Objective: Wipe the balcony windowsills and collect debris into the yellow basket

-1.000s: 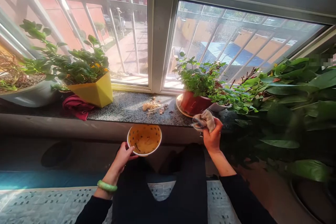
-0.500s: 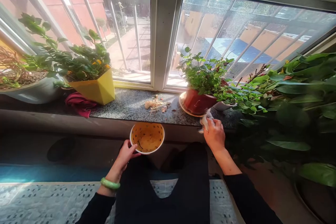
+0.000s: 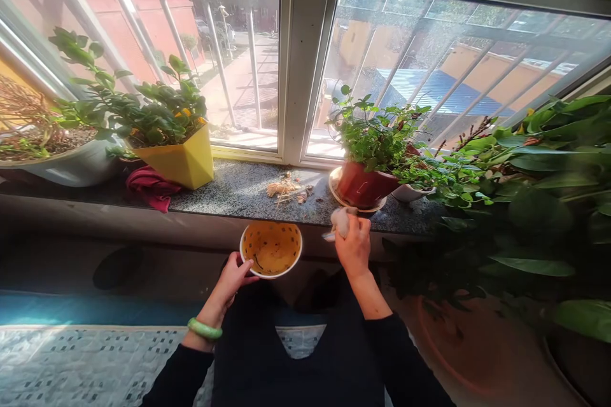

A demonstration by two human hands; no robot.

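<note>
My left hand [image 3: 235, 278] grips the rim of a round bowl [image 3: 272, 251], its thumb over the edge; the bowl is orange inside with dark bits at the bottom and a white rim. It is tilted toward me just below the sill edge. Bunched in my closed right hand [image 3: 353, 245] is a whitish cloth [image 3: 340, 221], held at the sill's front edge. Behind it a dark red pot [image 3: 360, 184] with a leafy green plant stands on a saucer [image 3: 335, 186]. Dry plant scraps [image 3: 285, 189] lie on the speckled stone sill [image 3: 233, 184] behind the bowl.
A yellow faceted pot [image 3: 184, 156] and a large white pot [image 3: 76, 162] hold plants at the left. A dark pink cloth [image 3: 151, 187] lies before the yellow pot. Broad-leaved foliage [image 3: 534, 216] crowds the right side. Barred windows [image 3: 248, 63] rise behind the sill.
My right hand has moved left with the whitish cloth, away from the red pot's saucer toward the bowl. My left hand still holds the bowl in about the same place.
</note>
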